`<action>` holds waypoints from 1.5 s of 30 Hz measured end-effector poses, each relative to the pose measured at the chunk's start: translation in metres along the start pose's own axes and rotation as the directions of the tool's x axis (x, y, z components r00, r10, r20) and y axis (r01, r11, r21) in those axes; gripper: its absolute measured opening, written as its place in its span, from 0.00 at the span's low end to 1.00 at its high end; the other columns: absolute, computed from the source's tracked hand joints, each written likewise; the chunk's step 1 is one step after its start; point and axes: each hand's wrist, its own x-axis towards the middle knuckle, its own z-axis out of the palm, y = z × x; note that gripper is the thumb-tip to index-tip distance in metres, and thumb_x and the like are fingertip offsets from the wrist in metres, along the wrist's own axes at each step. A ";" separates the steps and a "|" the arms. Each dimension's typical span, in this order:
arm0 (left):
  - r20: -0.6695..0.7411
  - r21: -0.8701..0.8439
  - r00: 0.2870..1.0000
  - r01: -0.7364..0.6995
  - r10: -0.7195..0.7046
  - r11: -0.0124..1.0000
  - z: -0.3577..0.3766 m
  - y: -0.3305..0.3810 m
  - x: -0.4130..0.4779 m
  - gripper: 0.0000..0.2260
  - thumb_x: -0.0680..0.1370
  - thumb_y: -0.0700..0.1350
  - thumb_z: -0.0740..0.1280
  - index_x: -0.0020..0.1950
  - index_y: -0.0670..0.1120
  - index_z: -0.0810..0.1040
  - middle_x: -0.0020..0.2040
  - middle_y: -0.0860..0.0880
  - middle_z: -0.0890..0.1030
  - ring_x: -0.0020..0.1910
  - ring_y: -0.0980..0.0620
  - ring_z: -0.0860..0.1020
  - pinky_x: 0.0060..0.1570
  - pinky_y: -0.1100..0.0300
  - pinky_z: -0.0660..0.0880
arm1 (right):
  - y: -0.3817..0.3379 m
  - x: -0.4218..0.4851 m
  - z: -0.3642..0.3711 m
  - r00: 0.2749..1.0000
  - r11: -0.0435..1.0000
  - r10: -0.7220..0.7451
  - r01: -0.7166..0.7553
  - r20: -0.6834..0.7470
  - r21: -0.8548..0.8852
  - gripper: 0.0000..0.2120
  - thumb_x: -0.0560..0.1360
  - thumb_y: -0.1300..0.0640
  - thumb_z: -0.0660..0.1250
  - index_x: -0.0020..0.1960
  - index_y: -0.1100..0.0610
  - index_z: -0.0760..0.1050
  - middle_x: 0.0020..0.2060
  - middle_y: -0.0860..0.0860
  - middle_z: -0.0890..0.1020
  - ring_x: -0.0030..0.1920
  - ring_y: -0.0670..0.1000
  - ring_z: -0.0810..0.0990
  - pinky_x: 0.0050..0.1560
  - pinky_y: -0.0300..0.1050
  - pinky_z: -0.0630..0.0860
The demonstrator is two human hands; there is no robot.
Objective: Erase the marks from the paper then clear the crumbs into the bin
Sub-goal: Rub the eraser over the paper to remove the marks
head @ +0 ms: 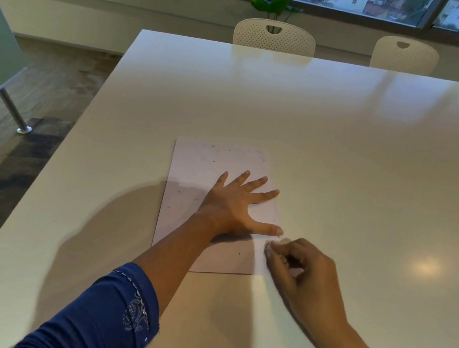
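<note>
1. First, nearest the camera, a blue sleeve (114, 314) covers the left forearm, which reaches in over the white tabletop (371, 164).
2. The right hand (306, 276) sits at the right edge of the paper (192, 174), towards its near corner. Its fingers are curled, and the tips pinch a small pale thing, probably the eraser (268, 247), though blur leaves that unsure.
3. Just beyond, the left hand (229, 206) lies flat on the sheet, fingers straight and spread, grasping nothing and pressing the paper down. Its thumb tip reaches the sheet's right edge, just beside the right fingertips.
4. The paper lies flat on the tabletop. No pencil marks show on its visible part, though what lies under the left palm is hidden. Erasing looks nearly or fully finished.
5. Dark crumbs (178, 191) are scattered over the sheet: some left of the wrist, a few along the far edge, one near the near edge. Clearing them looks still to do, and no bin is in view.
6. Farthest off, white chairs (274, 37) stand along the tabletop's far side below the windows.
</note>
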 end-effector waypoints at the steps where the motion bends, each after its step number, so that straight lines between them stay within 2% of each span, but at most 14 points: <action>1: 0.007 -0.009 1.000 0.005 -0.005 1.000 -0.001 0.000 0.000 0.40 0.69 0.80 0.54 0.78 0.69 0.48 0.81 0.61 0.44 0.80 0.54 0.40 0.76 0.41 0.36 | -0.008 -0.008 0.004 0.999 1.000 -0.015 0.015 0.040 0.016 0.11 0.76 0.55 0.71 0.35 0.52 0.76 0.32 0.43 0.76 0.32 0.46 0.75 0.33 0.40 0.72; 3: 0.012 -0.009 1.000 0.009 -0.009 1.000 -0.002 0.001 -0.001 0.40 0.69 0.80 0.53 0.78 0.69 0.48 0.81 0.61 0.44 0.80 0.54 0.40 0.76 0.40 0.37 | -0.020 -0.020 0.008 0.993 0.998 -0.056 0.054 0.104 0.024 0.14 0.76 0.57 0.71 0.34 0.49 0.71 0.32 0.41 0.74 0.33 0.44 0.74 0.33 0.32 0.67; 4: 0.012 -0.004 1.000 0.008 -0.008 1.000 -0.002 0.001 -0.001 0.40 0.69 0.80 0.53 0.78 0.69 0.48 0.81 0.61 0.44 0.80 0.53 0.40 0.76 0.40 0.37 | -0.019 -0.021 0.008 0.992 0.998 -0.057 0.055 0.108 0.028 0.14 0.76 0.57 0.71 0.35 0.49 0.72 0.32 0.41 0.74 0.33 0.44 0.74 0.33 0.33 0.67; 8: 0.002 -0.010 1.000 0.008 -0.008 1.000 -0.001 0.001 -0.001 0.40 0.70 0.79 0.54 0.78 0.69 0.48 0.81 0.60 0.44 0.80 0.53 0.40 0.76 0.40 0.37 | 0.001 -0.007 -0.006 1.000 0.999 0.016 -0.016 -0.002 -0.043 0.08 0.77 0.54 0.70 0.40 0.54 0.82 0.33 0.44 0.78 0.34 0.47 0.78 0.34 0.45 0.75; 12: -0.007 0.002 1.000 0.006 -0.006 1.000 0.000 0.001 0.000 0.40 0.70 0.80 0.53 0.78 0.69 0.48 0.81 0.60 0.44 0.80 0.52 0.40 0.75 0.40 0.36 | -0.001 -0.009 -0.006 0.998 0.997 0.030 -0.034 -0.053 -0.066 0.07 0.76 0.55 0.71 0.40 0.53 0.82 0.33 0.43 0.78 0.34 0.46 0.78 0.34 0.45 0.75; 15: 0.010 -0.009 1.000 0.010 -0.010 1.000 -0.001 0.002 -0.001 0.40 0.69 0.80 0.54 0.78 0.69 0.48 0.81 0.61 0.44 0.80 0.53 0.40 0.75 0.40 0.35 | -0.018 -0.026 0.006 0.999 0.999 -0.021 0.023 0.044 -0.029 0.12 0.76 0.58 0.70 0.35 0.52 0.73 0.32 0.41 0.74 0.33 0.43 0.75 0.34 0.33 0.69; 17: 0.013 -0.008 1.000 0.007 -0.007 1.000 -0.002 0.002 -0.002 0.40 0.69 0.80 0.53 0.78 0.69 0.47 0.81 0.61 0.44 0.80 0.53 0.40 0.76 0.40 0.36 | -0.023 -0.033 0.009 0.996 0.998 -0.056 0.058 0.074 -0.020 0.13 0.76 0.60 0.71 0.36 0.50 0.73 0.33 0.38 0.73 0.34 0.40 0.74 0.34 0.28 0.65; 20: 0.011 -0.015 1.000 0.007 -0.007 1.000 -0.002 0.003 -0.002 0.40 0.70 0.79 0.54 0.78 0.68 0.48 0.81 0.61 0.44 0.80 0.53 0.40 0.76 0.40 0.36 | -0.008 -0.024 -0.002 0.999 0.998 0.030 -0.032 -0.033 -0.059 0.11 0.77 0.55 0.70 0.36 0.52 0.78 0.32 0.43 0.76 0.34 0.45 0.76 0.34 0.38 0.72; 24: 0.007 0.004 1.000 -0.004 0.003 1.000 -0.001 0.002 -0.001 0.40 0.70 0.79 0.53 0.79 0.68 0.47 0.81 0.60 0.44 0.80 0.52 0.40 0.76 0.38 0.37 | 0.003 -0.015 -0.015 0.985 0.991 0.097 -0.108 -0.140 -0.073 0.04 0.75 0.56 0.72 0.41 0.50 0.82 0.34 0.43 0.80 0.35 0.46 0.79 0.34 0.48 0.77; 28: 0.015 0.004 1.000 0.000 0.000 1.000 -0.001 0.002 0.000 0.40 0.70 0.79 0.54 0.79 0.68 0.48 0.81 0.60 0.44 0.80 0.52 0.40 0.76 0.38 0.38 | -0.014 -0.025 -0.003 0.995 0.998 0.051 -0.055 -0.086 -0.038 0.06 0.76 0.55 0.71 0.41 0.53 0.82 0.34 0.44 0.78 0.36 0.48 0.78 0.34 0.47 0.75; 32: 0.007 0.005 1.000 0.000 0.000 1.000 -0.001 0.002 0.000 0.40 0.70 0.79 0.54 0.78 0.68 0.48 0.81 0.60 0.44 0.80 0.52 0.40 0.76 0.38 0.37 | -0.020 -0.024 0.005 0.994 0.999 -0.006 0.001 -0.111 -0.047 0.04 0.76 0.57 0.71 0.43 0.54 0.83 0.35 0.43 0.78 0.35 0.47 0.78 0.34 0.42 0.74; 36: 0.006 -0.002 1.000 -0.004 0.004 1.000 -0.001 0.001 -0.001 0.40 0.70 0.79 0.54 0.79 0.68 0.48 0.81 0.60 0.44 0.80 0.53 0.40 0.76 0.39 0.36 | -0.021 -0.028 0.007 1.000 0.998 -0.017 0.017 -0.001 -0.058 0.09 0.77 0.55 0.69 0.38 0.54 0.79 0.32 0.43 0.75 0.34 0.47 0.75 0.32 0.36 0.69; 42: 0.007 0.010 1.000 -0.014 0.014 1.000 -0.001 0.001 -0.001 0.40 0.70 0.79 0.53 0.79 0.68 0.47 0.81 0.59 0.44 0.80 0.52 0.40 0.76 0.38 0.38 | -0.006 -0.022 -0.010 0.989 0.985 0.080 -0.098 -0.128 -0.143 0.07 0.76 0.56 0.71 0.39 0.52 0.82 0.31 0.43 0.78 0.33 0.45 0.78 0.34 0.41 0.74; 45: 0.008 0.008 1.000 -0.012 0.012 1.000 0.000 0.001 -0.001 0.40 0.70 0.79 0.53 0.79 0.68 0.47 0.81 0.59 0.44 0.80 0.52 0.40 0.76 0.37 0.38 | -0.008 -0.020 -0.012 0.985 0.977 0.068 -0.098 -0.159 -0.188 0.04 0.75 0.57 0.72 0.42 0.54 0.83 0.33 0.45 0.80 0.33 0.46 0.78 0.33 0.46 0.79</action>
